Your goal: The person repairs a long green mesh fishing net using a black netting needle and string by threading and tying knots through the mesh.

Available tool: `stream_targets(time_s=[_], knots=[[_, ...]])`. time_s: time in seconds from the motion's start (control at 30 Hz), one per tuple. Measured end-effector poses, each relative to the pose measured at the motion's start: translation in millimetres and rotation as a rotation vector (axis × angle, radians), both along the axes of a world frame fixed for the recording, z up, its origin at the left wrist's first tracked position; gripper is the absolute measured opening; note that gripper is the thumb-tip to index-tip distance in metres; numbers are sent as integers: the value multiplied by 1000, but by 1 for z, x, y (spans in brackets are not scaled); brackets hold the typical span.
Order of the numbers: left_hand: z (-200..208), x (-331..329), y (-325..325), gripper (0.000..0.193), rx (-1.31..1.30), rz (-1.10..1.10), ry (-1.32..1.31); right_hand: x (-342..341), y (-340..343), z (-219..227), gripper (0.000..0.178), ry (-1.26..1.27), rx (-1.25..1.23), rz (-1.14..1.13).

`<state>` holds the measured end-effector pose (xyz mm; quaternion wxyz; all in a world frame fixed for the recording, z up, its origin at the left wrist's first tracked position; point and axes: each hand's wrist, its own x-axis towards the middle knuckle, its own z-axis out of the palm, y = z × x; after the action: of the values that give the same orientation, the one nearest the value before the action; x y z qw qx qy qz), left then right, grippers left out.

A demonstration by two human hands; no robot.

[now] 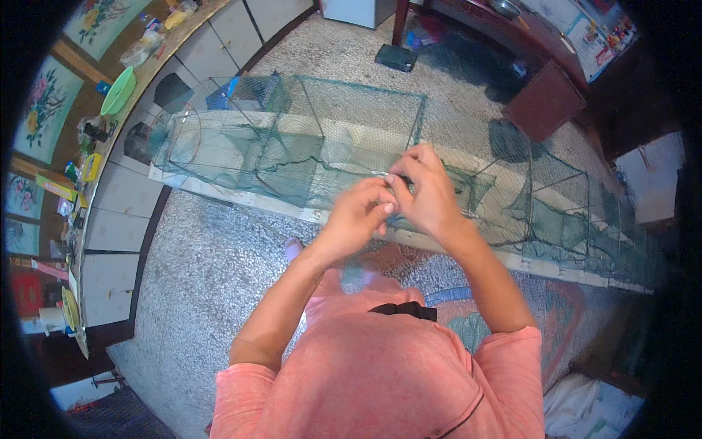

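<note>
My left grip (pixel 360 217) and right grip (pixel 430 192) met with fingers curled in; whether the 2 were clamped on anything, I could not tell. The green net (pixel 300 157) lay behind and to both sides of them, along a pale surface (pixel 241 197). Beyond, a black box (pixel 396 57) sat on the floor (pixel 329 51); far left, a green bowl (pixel 119 91) stood atop cabinets (pixel 117 227).

Your net (pixel 300 170) is long, green and see-through, its mesh stretched boxy over thin frames (pixel 531 190) in places and slack in others. It lies crosswise before you along a pale surface (pixel 241 197), reaching out to both sides.
</note>
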<state>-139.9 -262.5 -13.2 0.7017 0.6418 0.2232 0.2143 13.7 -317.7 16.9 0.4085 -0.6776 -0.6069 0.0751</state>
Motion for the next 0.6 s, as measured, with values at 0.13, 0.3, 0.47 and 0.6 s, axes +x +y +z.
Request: stream_targets(time_s=[0.13, 0.3, 0.47, 0.6], knots=[[-2, -4, -2, 6, -63, -2, -23, -8, 4, 26, 9, -444, -175, 10], [-12, -5, 2, 4, -78, -40, 12, -25, 29, 17, 8, -213, -18, 108], [21, 2, -12, 26, 404, 171, -6, -66, 24, 66, 11, 218, 403, 339], [45, 12, -27, 28, 542, 360, 103, -22, -28, 111, 11, 575, 615, 196]])
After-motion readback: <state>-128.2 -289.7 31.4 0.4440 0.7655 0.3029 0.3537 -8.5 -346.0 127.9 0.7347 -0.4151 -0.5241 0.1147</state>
